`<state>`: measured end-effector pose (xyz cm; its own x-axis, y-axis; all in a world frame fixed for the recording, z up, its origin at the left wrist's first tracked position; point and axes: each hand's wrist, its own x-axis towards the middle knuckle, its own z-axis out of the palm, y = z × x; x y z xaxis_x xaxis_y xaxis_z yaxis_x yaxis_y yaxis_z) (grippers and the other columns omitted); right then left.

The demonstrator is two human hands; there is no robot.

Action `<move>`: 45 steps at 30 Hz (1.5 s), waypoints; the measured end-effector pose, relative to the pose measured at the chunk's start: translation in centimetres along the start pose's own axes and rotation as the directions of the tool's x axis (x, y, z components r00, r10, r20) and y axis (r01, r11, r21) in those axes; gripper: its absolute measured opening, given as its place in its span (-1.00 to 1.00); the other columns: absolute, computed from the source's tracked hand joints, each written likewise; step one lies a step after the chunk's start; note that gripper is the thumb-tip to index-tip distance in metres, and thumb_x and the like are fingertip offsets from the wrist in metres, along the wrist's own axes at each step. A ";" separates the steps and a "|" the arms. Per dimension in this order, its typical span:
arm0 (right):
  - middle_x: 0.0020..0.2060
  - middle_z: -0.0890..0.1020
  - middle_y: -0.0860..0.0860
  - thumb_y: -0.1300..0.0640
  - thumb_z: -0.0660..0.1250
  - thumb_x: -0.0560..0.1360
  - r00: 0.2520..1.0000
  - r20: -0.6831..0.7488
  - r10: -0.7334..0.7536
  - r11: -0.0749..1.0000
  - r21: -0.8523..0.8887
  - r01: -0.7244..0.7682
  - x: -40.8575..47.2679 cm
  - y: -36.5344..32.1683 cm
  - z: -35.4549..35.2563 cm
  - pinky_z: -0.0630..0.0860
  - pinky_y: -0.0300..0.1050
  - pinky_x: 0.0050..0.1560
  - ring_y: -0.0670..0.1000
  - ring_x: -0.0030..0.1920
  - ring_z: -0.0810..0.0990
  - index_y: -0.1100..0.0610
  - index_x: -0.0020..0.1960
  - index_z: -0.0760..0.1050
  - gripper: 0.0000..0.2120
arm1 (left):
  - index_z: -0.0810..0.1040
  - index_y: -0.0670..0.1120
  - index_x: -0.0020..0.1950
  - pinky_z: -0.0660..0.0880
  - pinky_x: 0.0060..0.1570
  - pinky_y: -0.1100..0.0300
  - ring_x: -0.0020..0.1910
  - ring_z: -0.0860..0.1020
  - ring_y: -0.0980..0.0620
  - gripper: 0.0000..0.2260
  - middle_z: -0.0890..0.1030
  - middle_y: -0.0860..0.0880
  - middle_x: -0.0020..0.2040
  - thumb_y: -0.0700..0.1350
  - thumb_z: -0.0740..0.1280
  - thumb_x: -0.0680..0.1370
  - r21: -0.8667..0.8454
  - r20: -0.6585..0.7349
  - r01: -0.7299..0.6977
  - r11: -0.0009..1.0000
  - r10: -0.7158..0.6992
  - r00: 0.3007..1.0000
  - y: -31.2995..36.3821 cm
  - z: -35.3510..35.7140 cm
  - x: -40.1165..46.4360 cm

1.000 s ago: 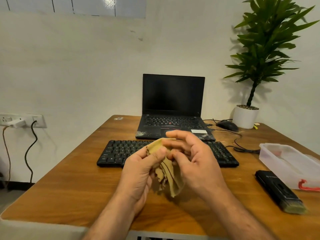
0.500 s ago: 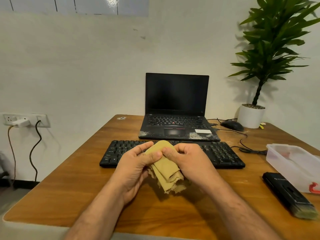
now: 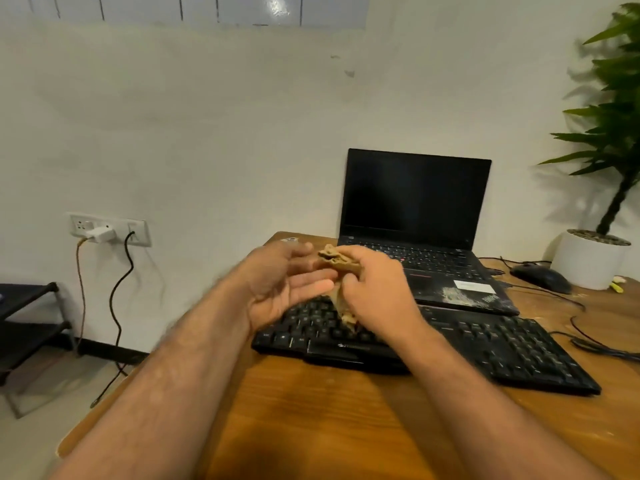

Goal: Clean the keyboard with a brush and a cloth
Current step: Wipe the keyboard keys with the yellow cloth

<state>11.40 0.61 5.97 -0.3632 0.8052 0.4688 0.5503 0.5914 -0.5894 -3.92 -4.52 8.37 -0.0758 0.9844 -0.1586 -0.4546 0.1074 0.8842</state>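
Note:
A black keyboard (image 3: 502, 344) lies across the wooden desk (image 3: 329, 420) in front of an open laptop. My right hand (image 3: 375, 292) grips a bunched tan cloth (image 3: 337, 259) above the keyboard's left half, and a strip of the cloth hangs down onto the keys. My left hand (image 3: 280, 282) is beside it with straight fingers, its fingertips at the cloth. The brush is out of the frame.
A black laptop (image 3: 415, 216) with a dark screen stands behind the keyboard. To the right are a black mouse (image 3: 540, 277), cables and a potted plant in a white pot (image 3: 588, 259). A wall socket (image 3: 107, 230) with a charger and a dark shelf (image 3: 27, 317) are at left.
Both hands moved up and forward over the keyboard with the cloth. My left hand let go of the cloth and opened; the right now bunches it alone. The view swung left.

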 end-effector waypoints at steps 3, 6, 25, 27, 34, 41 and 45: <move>-0.21 0.63 -0.26 0.29 0.25 0.51 0.987 -0.052 0.154 0.987 0.050 -0.151 2.3 0.6 0.7 0.36 -0.46 -0.24 -0.32 -0.16 0.52 -0.09 0.09 0.68 -0.63 | 0.53 -0.10 0.11 0.68 -0.20 0.07 -0.12 0.71 -0.07 -0.83 0.67 -0.20 0.05 -0.29 0.19 0.64 0.318 -0.279 -0.195 0.928 0.288 0.916 0.6 -2.6 2.5; -0.06 0.69 -0.16 0.26 0.28 0.54 0.996 -0.009 0.089 0.994 -0.068 -0.090 3.5 0.6 2.6 0.43 -0.53 -0.26 -0.26 -0.17 0.56 -0.07 0.22 0.64 -0.63 | 0.64 0.05 -0.03 0.65 -0.02 0.02 -0.14 0.67 -0.02 -0.86 0.69 -0.06 -0.03 -0.18 0.35 0.57 0.734 -0.391 -0.060 0.676 0.493 0.777 -0.9 -6.2 5.5; -0.02 0.52 -0.06 0.29 0.24 0.49 0.780 0.600 -0.176 0.909 -0.204 0.363 -0.1 -2.4 4.1 0.52 -0.18 0.07 -0.05 -0.02 0.50 -0.25 0.30 0.56 -0.45 | 0.68 -0.15 -0.08 0.35 -0.61 0.32 -0.67 0.37 0.16 -0.92 0.52 0.02 -0.57 -0.16 0.41 0.55 0.703 -0.329 0.096 0.705 0.202 0.923 -2.9 -9.1 8.1; 0.00 0.55 -0.09 0.30 0.24 0.50 0.842 0.512 -0.167 0.937 -0.184 0.297 0.4 -2.1 3.5 0.52 -0.25 0.03 -0.11 -0.05 0.53 -0.25 0.28 0.57 -0.46 | 0.68 -0.15 -0.05 0.32 -0.63 0.32 -0.66 0.37 0.17 -0.92 0.54 0.00 -0.53 -0.19 0.39 0.57 0.687 -0.322 0.081 0.722 0.203 0.925 -3.1 -9.3 8.4; 0.07 0.51 -0.03 0.28 0.26 0.55 0.872 0.463 -0.157 0.941 -0.199 0.275 0.8 -1.8 6.8 0.48 -0.22 0.07 -0.05 -0.04 0.48 -0.16 0.33 0.56 -0.53 | 0.73 -0.07 -0.25 0.63 -0.15 0.05 -0.24 0.64 -0.04 -0.83 0.71 -0.10 -0.24 -0.28 0.44 0.49 0.657 -0.281 0.010 0.753 0.233 0.931 -3.3 -9.6 8.9; 0.14 0.55 -0.12 0.33 0.33 0.45 0.841 0.510 -0.181 0.958 -0.101 0.268 -0.2 -1.6 3.9 0.50 -0.15 0.28 -0.11 0.14 0.49 -0.15 0.12 0.69 -0.56 | 0.69 -0.15 -0.08 0.35 -0.59 0.29 -0.60 0.39 0.15 -0.85 0.59 -0.08 -0.40 -0.27 0.32 0.58 0.679 -0.288 0.046 0.733 0.208 0.935 -3.2 -9.3 8.7; 0.32 0.53 -0.11 0.28 0.26 0.53 0.908 0.387 -0.162 0.929 -0.249 0.272 2.8 -0.1 6.5 0.35 -0.16 0.31 -0.07 0.13 0.38 -0.25 0.39 0.47 -0.44 | 0.65 -0.16 -0.02 0.31 -0.64 0.30 -0.60 0.39 0.14 -0.88 0.56 -0.04 -0.46 -0.25 0.31 0.60 0.658 -0.306 0.036 0.752 0.224 0.925 -3.4 -9.3 8.8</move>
<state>5.42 3.11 3.10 -0.7099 0.6520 0.2664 0.6000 0.7579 -0.2561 -11.26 2.53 -0.16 -0.4432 0.8925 -0.0834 0.2398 0.2077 0.9483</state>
